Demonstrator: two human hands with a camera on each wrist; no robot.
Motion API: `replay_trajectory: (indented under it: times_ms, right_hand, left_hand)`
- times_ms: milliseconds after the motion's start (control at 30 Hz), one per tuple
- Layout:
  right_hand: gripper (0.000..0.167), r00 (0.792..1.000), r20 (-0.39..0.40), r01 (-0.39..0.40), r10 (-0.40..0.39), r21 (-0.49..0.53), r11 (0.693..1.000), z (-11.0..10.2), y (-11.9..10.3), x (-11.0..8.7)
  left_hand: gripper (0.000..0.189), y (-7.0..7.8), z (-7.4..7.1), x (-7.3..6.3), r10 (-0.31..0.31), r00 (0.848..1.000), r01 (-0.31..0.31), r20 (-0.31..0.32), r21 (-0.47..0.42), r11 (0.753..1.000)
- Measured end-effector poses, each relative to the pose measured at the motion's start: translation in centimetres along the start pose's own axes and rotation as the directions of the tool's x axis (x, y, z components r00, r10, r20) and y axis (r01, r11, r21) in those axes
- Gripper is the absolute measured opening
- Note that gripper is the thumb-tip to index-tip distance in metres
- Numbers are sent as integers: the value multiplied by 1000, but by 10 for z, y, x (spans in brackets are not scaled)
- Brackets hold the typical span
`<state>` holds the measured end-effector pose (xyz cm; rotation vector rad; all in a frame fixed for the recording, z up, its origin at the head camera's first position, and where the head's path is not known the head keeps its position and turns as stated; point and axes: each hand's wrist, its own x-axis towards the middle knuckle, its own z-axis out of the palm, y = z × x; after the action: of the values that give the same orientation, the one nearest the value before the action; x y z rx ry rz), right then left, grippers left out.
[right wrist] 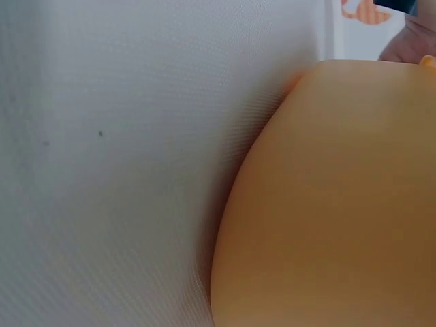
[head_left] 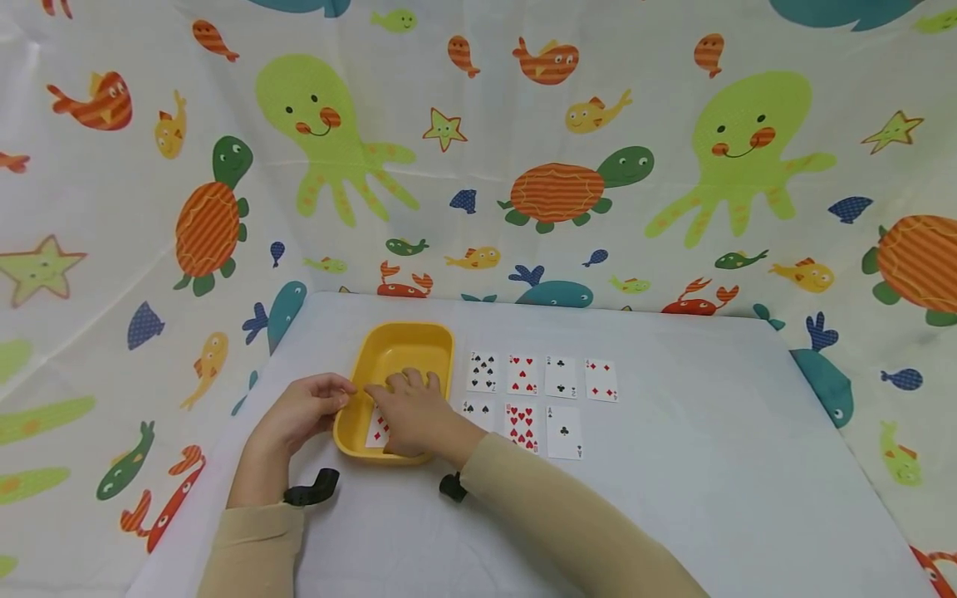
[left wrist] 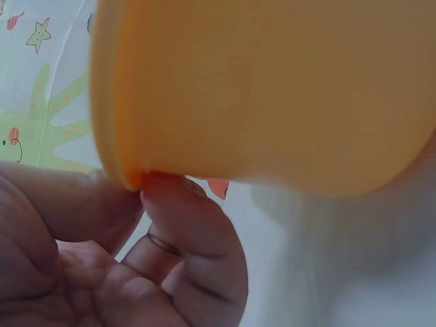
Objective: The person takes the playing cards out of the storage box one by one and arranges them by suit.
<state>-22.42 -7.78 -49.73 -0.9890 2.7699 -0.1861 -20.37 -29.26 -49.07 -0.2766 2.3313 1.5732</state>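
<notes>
A yellow plastic tub (head_left: 394, 334) stands on the table, its outer wall (left wrist: 272, 88) filling much of the left wrist view. My left hand (head_left: 302, 407) pinches the tub's left rim between thumb and finger, plain in the left wrist view. Over the inside of the tub, my right hand (head_left: 419, 415) reaches down with its fingers spread. A playing card with red diamonds (head_left: 377, 430) lies in the tub, partly covered by that hand. What lies under the palm is hidden. The right wrist view shows mostly the tub's wall (right wrist: 327, 204).
Right of the tub, playing cards lie face up in two rows. The far row includes a two of clubs (head_left: 561, 378) and a four of diamonds (head_left: 601, 380); the near row has an ace of clubs (head_left: 564, 432). A printed sea-animal cloth (head_left: 478, 124) hangs behind.
</notes>
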Motion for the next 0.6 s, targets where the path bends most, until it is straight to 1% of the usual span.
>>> replay_trajectory:
  times_ms: [200,367,600]
  right_hand:
    - [85,1000,7,2,-2,-3,1000,2,1,2]
    - [84,1000,14,-3,3,-2,1000,4,1,3]
    - [79,1000,21,4,-4,-5,1000,1,0,2]
  left_hand:
    - [29,-1,-1,1,5,1000,-5,7,-11,1000]
    - [29,-2,-1,2,6,1000,-6,4,-16,1000]
    - [29,-2,0,1,7,1000,-7,0,-21,1000]
